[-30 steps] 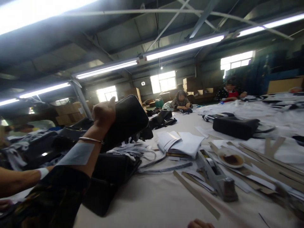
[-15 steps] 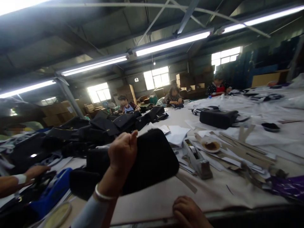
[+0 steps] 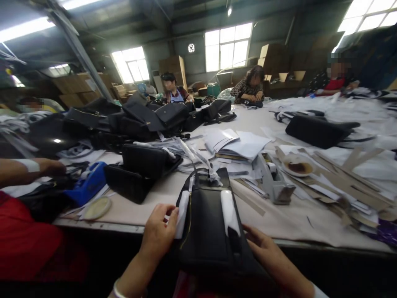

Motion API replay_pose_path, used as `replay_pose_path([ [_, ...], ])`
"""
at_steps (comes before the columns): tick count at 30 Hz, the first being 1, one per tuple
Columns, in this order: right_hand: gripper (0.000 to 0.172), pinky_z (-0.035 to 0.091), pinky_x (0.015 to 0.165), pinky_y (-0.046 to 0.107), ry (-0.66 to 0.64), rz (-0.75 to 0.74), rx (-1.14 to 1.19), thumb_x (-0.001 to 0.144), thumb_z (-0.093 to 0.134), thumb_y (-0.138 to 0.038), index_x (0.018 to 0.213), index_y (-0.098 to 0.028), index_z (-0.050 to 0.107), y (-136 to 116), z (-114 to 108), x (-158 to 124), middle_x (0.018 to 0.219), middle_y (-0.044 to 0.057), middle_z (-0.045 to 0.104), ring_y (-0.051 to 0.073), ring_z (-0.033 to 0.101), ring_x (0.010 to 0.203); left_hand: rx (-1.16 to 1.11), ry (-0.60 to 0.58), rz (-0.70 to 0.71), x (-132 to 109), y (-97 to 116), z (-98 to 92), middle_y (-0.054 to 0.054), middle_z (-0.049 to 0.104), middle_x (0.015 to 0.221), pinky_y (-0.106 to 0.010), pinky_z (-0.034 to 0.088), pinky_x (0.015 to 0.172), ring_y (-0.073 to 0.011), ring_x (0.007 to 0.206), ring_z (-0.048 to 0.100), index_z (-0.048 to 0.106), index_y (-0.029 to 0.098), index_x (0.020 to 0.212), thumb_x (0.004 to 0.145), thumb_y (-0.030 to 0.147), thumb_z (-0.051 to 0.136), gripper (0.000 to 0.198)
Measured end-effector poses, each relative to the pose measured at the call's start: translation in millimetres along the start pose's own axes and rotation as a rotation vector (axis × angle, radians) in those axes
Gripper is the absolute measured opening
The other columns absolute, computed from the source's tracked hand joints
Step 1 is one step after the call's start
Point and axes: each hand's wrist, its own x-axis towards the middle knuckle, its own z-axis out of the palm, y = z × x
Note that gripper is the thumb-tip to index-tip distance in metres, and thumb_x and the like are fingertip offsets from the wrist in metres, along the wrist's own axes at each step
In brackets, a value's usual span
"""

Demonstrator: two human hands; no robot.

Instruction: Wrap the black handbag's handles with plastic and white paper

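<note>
A black backpack (image 3: 206,227) stands in front of me at the table edge, with a brass-coloured zip on its left side and clear plastic around its top handle. White wrapping covers parts of two straps (image 3: 230,211) on its near face. My left hand (image 3: 158,231) is closed at the bag's left side, thumb and fingers at the white-wrapped strap (image 3: 183,213). My right hand (image 3: 266,248) lies along the bag's right side, its fingers stretched out; the bag hides part of them. The bag's lower end is in shadow.
Left of the bag are a black bag (image 3: 142,169), a blue tray (image 3: 88,184) and a co-worker's arm (image 3: 34,170). A tape dispenser (image 3: 276,182), paper sheets (image 3: 235,142), a dish with brown residue (image 3: 297,165) and cardboard strips (image 3: 347,178) lie right. Black bags (image 3: 155,114) are piled behind.
The backpack has come down from my raised left hand towards me and turned, showing its straps. My right hand has moved from the table edge to the bag's side. The view has tilted down.
</note>
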Motion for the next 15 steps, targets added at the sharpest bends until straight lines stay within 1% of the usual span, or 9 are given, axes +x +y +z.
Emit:
replay_pose_path([
  [1,0.07,0.053,0.097,0.046,-0.006,-0.013,-0.062,0.08,0.068,-0.066,0.13,-0.016,0.068,-1,-1,-2,0.111,0.015,0.074,0.034,0.068,0.107,-0.037,-0.001,-0.113,6,-12,2.4,-0.01,0.069,0.089,-0.038,0.054,0.069,-0.0266,0.083,0.066,0.067,0.022,0.09,0.089,0.052,0.054,0.032],
  [3,0.062,0.051,0.1,0.046,0.009,-0.067,-0.196,0.082,0.067,-0.064,0.121,-0.016,0.073,-9,-4,-5,0.113,0.015,0.074,0.035,0.066,0.11,-0.157,-0.114,-0.256,14,-28,11.8,-0.011,0.073,0.093,-0.038,0.055,0.076,-0.0279,0.089,0.069,0.068,0.019,0.095,0.086,0.057,0.053,0.042],
  [5,0.058,0.049,0.102,0.046,0.027,-0.112,-0.27,0.087,0.063,-0.062,0.121,-0.017,0.073,-20,-7,-5,0.119,0.014,0.072,0.034,0.064,0.113,-0.237,-0.254,-0.294,19,-31,23.3,-0.009,0.075,0.092,-0.036,0.055,0.082,-0.0276,0.091,0.07,0.069,0.018,0.096,0.086,0.058,0.051,0.046],
  [6,0.057,0.048,0.103,0.046,0.02,-0.12,-0.266,0.089,0.06,-0.062,0.124,-0.018,0.071,-26,-7,-3,0.122,0.013,0.071,0.034,0.063,0.115,-0.239,-0.294,-0.291,22,-29,28.7,-0.009,0.075,0.091,-0.036,0.054,0.084,-0.0279,0.092,0.07,0.069,0.018,0.094,0.086,0.059,0.049,0.046],
  [8,0.063,0.047,0.105,0.047,-0.016,-0.107,-0.211,0.089,0.057,-0.066,0.129,-0.019,0.068,-36,-5,6,0.124,0.012,0.071,0.035,0.062,0.117,-0.217,-0.309,-0.28,25,-21,37.8,-0.009,0.075,0.086,-0.036,0.054,0.083,-0.0293,0.092,0.07,0.069,0.018,0.089,0.086,0.059,0.047,0.047],
  [10,0.078,0.044,0.107,0.051,-0.025,-0.092,-0.162,0.08,0.059,-0.076,0.127,-0.015,0.07,-41,-2,18,0.121,0.015,0.071,0.038,0.061,0.117,-0.21,-0.302,-0.281,26,-16,43.9,-0.009,0.076,0.086,-0.037,0.055,0.084,-0.0308,0.094,0.071,0.069,0.018,0.089,0.085,0.061,0.046,0.049],
  [12,0.09,0.04,0.111,0.053,0.006,-0.093,-0.142,0.07,0.062,-0.085,0.123,-0.013,0.072,-42,3,28,0.12,0.017,0.071,0.041,0.059,0.119,-0.213,-0.291,-0.287,23,-17,46.6,-0.01,0.077,0.094,-0.038,0.056,0.087,-0.032,0.099,0.072,0.07,0.018,0.096,0.082,0.064,0.048,0.052],
  [13,0.092,0.037,0.113,0.053,0.019,-0.102,-0.132,0.068,0.062,-0.086,0.123,-0.013,0.072,-42,5,31,0.122,0.017,0.07,0.041,0.057,0.122,-0.206,-0.286,-0.295,22,-20,46.8,-0.01,0.078,0.098,-0.038,0.057,0.088,-0.0327,0.101,0.072,0.07,0.018,0.099,0.081,0.064,0.05,0.054],
  [15,0.087,0.035,0.116,0.049,0.007,-0.147,-0.1,0.073,0.06,-0.084,0.126,-0.016,0.071,-38,9,33,0.125,0.015,0.069,0.038,0.055,0.127,-0.198,-0.27,-0.312,21,-30,46.7,-0.009,0.078,0.102,-0.039,0.058,0.089,-0.0339,0.106,0.071,0.072,0.02,0.102,0.079,0.063,0.053,0.053],
])
